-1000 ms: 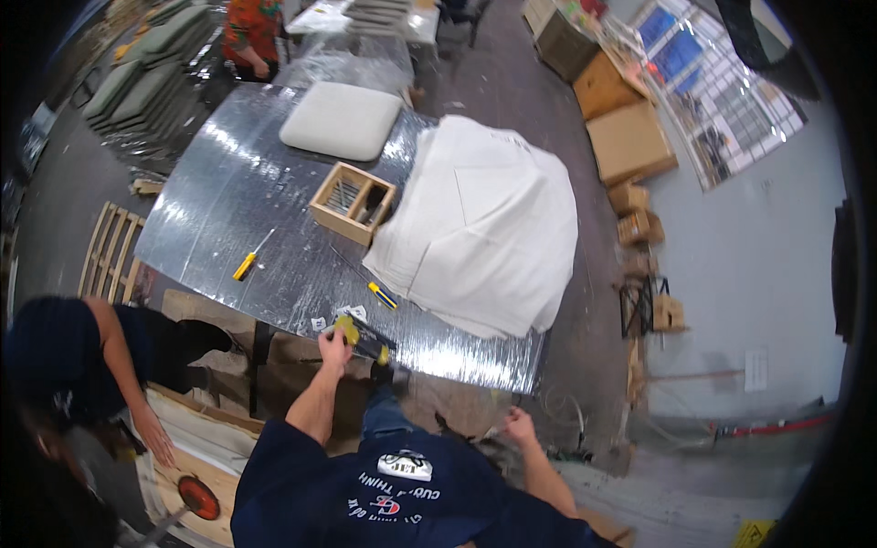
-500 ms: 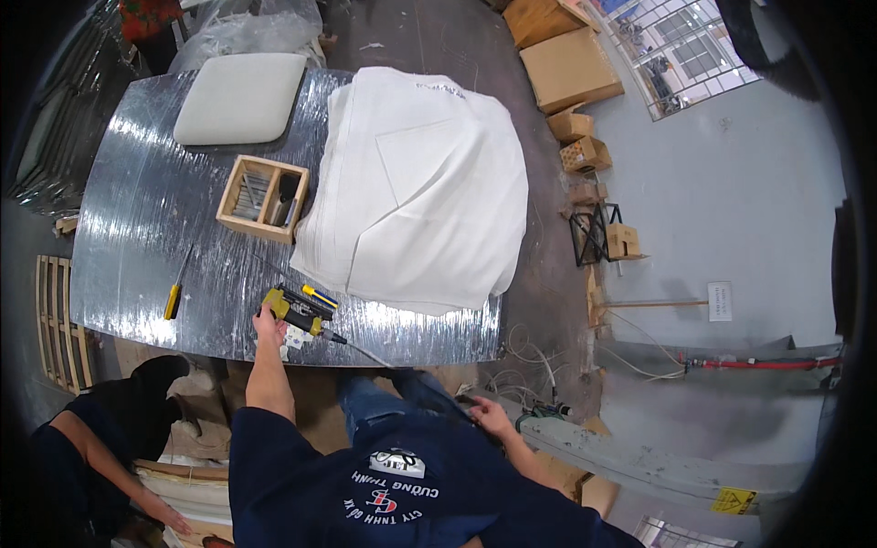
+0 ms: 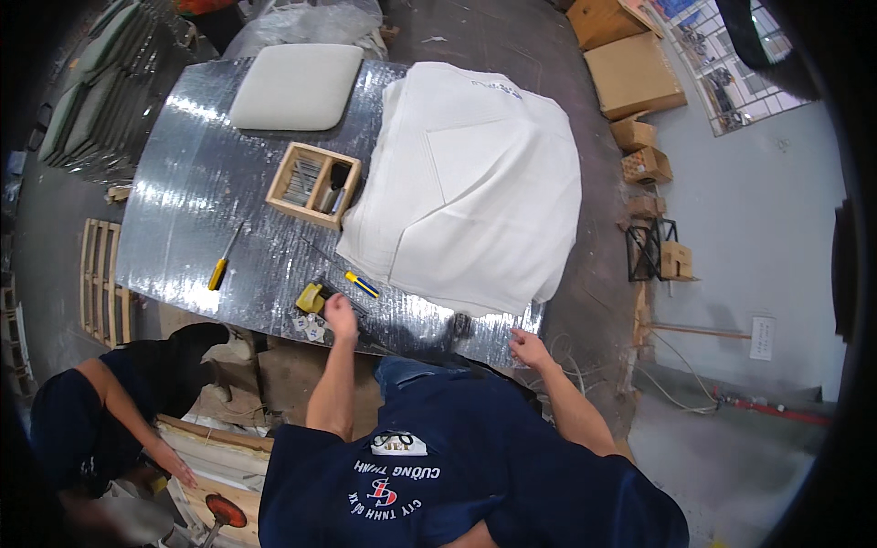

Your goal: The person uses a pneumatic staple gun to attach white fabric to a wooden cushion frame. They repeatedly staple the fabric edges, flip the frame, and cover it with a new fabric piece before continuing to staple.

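Note:
A yellow and black air staple gun [image 3: 311, 299] lies at the table's near edge. My left hand [image 3: 341, 317] is curled over its handle end, which it mostly hides. Just beyond that hand rests a yellow and blue cutter-like tool [image 3: 363, 285]. My right hand [image 3: 528, 349] is at the near right table edge, below the stack of white cloth [image 3: 475, 192]. Its fingers are drawn together; anything between them is too small to make out. A small dark object [image 3: 461, 325] sits between my hands, against the cloth's near side.
A wooden box [image 3: 315, 217] of tools stands mid-table, a pale cushion [image 3: 297, 87] behind it. A yellow-handled screwdriver [image 3: 219, 272] lies to the left. Small white pieces [image 3: 309, 327] lie by the near edge. Another person's hand [image 3: 174, 463] is at lower left. Cardboard boxes [image 3: 634, 75] line the right wall.
The view has shifted. My left hand has moved right along the staple gun, from its front toward its handle. My right hand has risen from beside my waist to the table edge.

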Motion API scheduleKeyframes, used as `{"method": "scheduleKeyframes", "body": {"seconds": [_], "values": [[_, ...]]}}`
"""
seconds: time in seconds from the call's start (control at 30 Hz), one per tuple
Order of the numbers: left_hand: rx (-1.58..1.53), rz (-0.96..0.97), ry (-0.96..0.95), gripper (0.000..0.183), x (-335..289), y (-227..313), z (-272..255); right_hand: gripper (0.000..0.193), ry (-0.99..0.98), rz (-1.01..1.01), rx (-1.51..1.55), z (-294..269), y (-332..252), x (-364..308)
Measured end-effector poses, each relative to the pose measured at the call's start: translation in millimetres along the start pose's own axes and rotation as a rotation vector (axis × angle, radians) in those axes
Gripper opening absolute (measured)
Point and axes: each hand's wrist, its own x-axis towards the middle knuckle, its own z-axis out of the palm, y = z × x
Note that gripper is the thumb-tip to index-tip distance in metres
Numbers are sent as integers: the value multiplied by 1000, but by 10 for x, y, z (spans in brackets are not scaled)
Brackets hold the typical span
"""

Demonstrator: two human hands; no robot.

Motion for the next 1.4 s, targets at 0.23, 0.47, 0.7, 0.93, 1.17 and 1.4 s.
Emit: {"method": "scheduleKeyframes", "body": {"seconds": [0.23,0.47,0.7,0.93,1.17,1.4], "values": [[134,281,-285,63,-511,930,1169,57,27,-142,1,83,-446,442],[468,283,-536,92,-552,1189,1689,55,56,-157,-69,250,335,516],[806,440,-673,50,-952,1699,1671,61,135,8,72,659,1940,427],[-175,-481,-923,49,-1520,1729,1806,49,183,-62,103,796,1340,567],[-264,-478,-1009,40,-2234,1840,1948,47,-516,-255,1027,263,-851,-41],[-216,-442,-1003,34,-2276,2264,1815,47,97,-459,865,25,-965,-101]]}}
